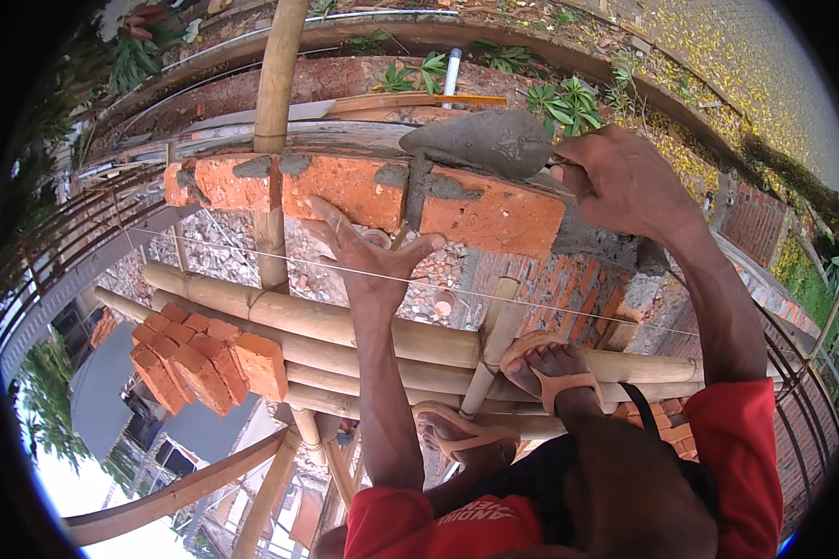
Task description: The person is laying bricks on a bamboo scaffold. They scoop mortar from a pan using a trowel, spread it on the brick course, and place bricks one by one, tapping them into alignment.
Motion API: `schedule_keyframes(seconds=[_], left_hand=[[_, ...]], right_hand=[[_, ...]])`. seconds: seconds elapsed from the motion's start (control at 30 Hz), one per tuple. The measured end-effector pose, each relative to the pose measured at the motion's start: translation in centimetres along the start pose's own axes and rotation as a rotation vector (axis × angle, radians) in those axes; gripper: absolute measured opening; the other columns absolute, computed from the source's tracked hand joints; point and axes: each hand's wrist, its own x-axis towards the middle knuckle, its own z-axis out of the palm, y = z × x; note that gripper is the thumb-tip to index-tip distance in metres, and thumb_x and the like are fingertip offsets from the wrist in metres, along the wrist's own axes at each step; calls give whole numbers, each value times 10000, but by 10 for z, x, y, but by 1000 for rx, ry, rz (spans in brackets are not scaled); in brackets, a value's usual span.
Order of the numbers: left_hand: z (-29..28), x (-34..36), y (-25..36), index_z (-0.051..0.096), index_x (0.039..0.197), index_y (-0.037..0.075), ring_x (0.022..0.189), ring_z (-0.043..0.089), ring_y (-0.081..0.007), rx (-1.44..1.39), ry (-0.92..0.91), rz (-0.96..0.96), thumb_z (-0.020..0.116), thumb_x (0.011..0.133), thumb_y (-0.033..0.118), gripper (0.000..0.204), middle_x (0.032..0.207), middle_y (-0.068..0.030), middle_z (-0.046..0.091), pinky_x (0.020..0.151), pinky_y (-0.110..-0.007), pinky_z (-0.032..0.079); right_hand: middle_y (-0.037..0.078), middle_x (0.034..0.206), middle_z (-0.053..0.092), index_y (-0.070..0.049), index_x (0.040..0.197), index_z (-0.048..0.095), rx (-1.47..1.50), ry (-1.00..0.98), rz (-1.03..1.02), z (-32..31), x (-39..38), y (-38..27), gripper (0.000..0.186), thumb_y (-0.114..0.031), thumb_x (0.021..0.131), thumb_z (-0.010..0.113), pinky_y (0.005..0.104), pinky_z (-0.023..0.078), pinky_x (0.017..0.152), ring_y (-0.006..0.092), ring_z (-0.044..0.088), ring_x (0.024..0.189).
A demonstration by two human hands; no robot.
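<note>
The right hand [625, 182] has its fingers curled tight around the handle of a mortar-smeared pointing trowel [485, 142], whose tip aims toward 9 o'clock. The blade lies along the far edge of the right-hand brick [494, 219] and the mortar joint [416, 196]; whether it touches them I can't tell. The left hand [375, 256], at 8 o'clock from the trowel, is spread wide, fingers against the middle brick [354, 191] and thumb at the right-hand brick's near edge, clasping nothing.

At 4 o'clock from the trowel, bare of brick, sits grey mortar [587, 240]. A taut string [531, 303] runs past the left wrist, in front of the brick row, limiting room there. Nearer the person, an open gap shows rubble [210, 256] below, then bamboo poles [419, 340] carrying 2 sandalled feet and, toward 8 o'clock, a brick stack [205, 359]. At 11 o'clock a bamboo upright [280, 74] rises against the row, blocking that side.
</note>
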Motion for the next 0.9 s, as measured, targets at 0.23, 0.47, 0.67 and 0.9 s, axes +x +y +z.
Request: schedule_keyframes(seconds=[0.23, 0.47, 0.67, 0.9], left_hand=[[6, 0, -8, -74, 1595, -142, 1587, 79, -481, 141, 32, -2, 989, 520, 610, 1688, 1642, -447, 71, 1293, -474, 197], [24, 1, -36, -58, 1607, -108, 1478, 372, -374, -395, 24, 121, 945, 698, 542, 1501, 1593, -326, 274, 1167, -469, 418], [13, 31, -36, 249, 1581, -39, 1441, 438, -313, -1183, 454, -101, 526, 1091, 416, 724, 1583, -212, 405, 1227, -422, 318], [-28, 76, -18, 271, 1593, 20, 1513, 333, -299, -1686, 441, 41, 301, 1134, 482, 652, 1646, -172, 315, 1275, -453, 243]], right_hand=[[248, 866, 669, 57, 1080, 691, 269, -83, 19, -27, -2, -20, 244, -149, 949, 682, 508, 499, 734, 414, 663, 797], [172, 902, 629, 41, 1149, 665, 45, 215, -91, -3, -54, -68, 269, -85, 918, 717, 485, 518, 682, 368, 680, 800], [191, 983, 658, 15, 1124, 664, 160, 226, -180, 18, 25, -74, 209, -128, 972, 654, 500, 567, 779, 412, 691, 873], [141, 1114, 653, -52, 1235, 656, -338, 438, -589, 42, 151, -121, 286, -194, 986, 659, 469, 590, 861, 317, 696, 1045]])
